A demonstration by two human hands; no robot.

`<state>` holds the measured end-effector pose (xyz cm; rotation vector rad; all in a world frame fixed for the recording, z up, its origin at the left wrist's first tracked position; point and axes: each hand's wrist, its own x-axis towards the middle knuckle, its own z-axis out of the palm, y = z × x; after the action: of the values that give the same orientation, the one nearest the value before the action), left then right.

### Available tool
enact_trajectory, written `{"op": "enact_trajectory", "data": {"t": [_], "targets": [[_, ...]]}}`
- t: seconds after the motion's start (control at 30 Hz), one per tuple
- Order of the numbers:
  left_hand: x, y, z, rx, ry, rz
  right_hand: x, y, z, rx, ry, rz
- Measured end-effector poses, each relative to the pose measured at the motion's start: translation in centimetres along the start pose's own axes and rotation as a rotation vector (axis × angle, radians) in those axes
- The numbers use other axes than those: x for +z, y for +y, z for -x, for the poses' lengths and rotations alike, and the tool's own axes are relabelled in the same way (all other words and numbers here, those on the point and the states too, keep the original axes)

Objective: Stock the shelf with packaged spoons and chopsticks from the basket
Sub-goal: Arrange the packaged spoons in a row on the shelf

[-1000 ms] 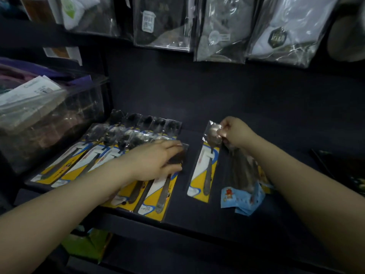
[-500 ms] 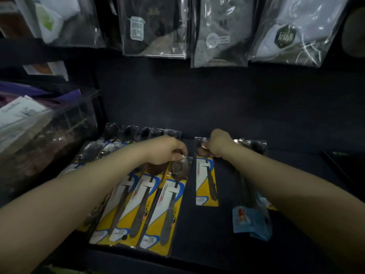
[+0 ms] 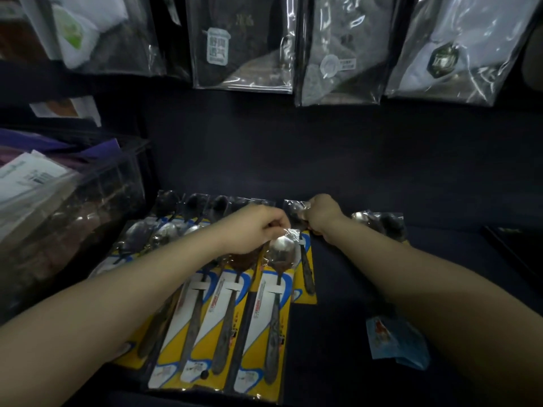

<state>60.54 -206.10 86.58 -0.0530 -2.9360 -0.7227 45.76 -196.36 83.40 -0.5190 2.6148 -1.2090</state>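
A dim, dark shelf (image 3: 367, 342) seen from above, with packaged spoons lying in overlapping rows on its left half. The left hand (image 3: 258, 230) pinches the clear top flap of the front spoon pack (image 3: 264, 315) — a metal spoon on a yellow-and-white card. The right hand (image 3: 320, 217) is curled around the top of a single spoon pack (image 3: 305, 274) just to the right, its card partly tucked under the front pack. A blue-ended pack (image 3: 396, 345) (possibly chopsticks) lies further right under the right forearm.

These packs look light and flat; the card is stiff, the plastic sleeve slick and crinkly, so the top flap near the spoon bowl is a sensible grip.

Compared with half a second earlier, the single pack has slid left until it overlaps the row — both hands have kept their grip.
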Motion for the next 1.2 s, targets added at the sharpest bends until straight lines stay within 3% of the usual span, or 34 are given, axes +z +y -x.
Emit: {"op": "enact_trajectory", "data": {"t": [0.1, 0.4, 0.6, 0.77, 0.83, 0.9, 0.97, 1.2], "targets": [[0.4, -0.3, 0.1, -0.007, 0.007, -0.006, 0.9, -0.7, -0.5, 0.02, 0.037, -0.063], [1.3, -0.8, 0.0, -0.021, 0.027, -0.095, 1.5, -1.0, -0.4, -0.062, 0.029, 0.068], [1.4, -0.5, -0.4, -0.057, 0.055, -0.142, -1.0, -1.1, 0.3, -0.089, -0.14, 0.087], [1.7, 1.3, 0.6, 0.122, 0.106, -0.309, -6.6, -1.2, 2.2, -0.209, -0.108, 0.149], [2.0, 2.3, 1.4, 0.19, 0.027, -0.394, -9.7, 0.3, 2.8, -0.293, -0.038, 0.435], [2.6, 2.8, 1.9, 0.207, -0.101, -0.483, -11.7, 2.5, 3.4, -0.267, -0.047, 0.571], [3.2, 3.0, 2.3, 0.195, -0.174, -0.549, -12.3, 4.4, 3.8, -0.22, -0.074, 0.548], [3.3, 4.1, 2.7, 0.111, -0.109, -0.479, -10.8, 6.7, 3.4, -0.182, -0.071, 0.497]]}}
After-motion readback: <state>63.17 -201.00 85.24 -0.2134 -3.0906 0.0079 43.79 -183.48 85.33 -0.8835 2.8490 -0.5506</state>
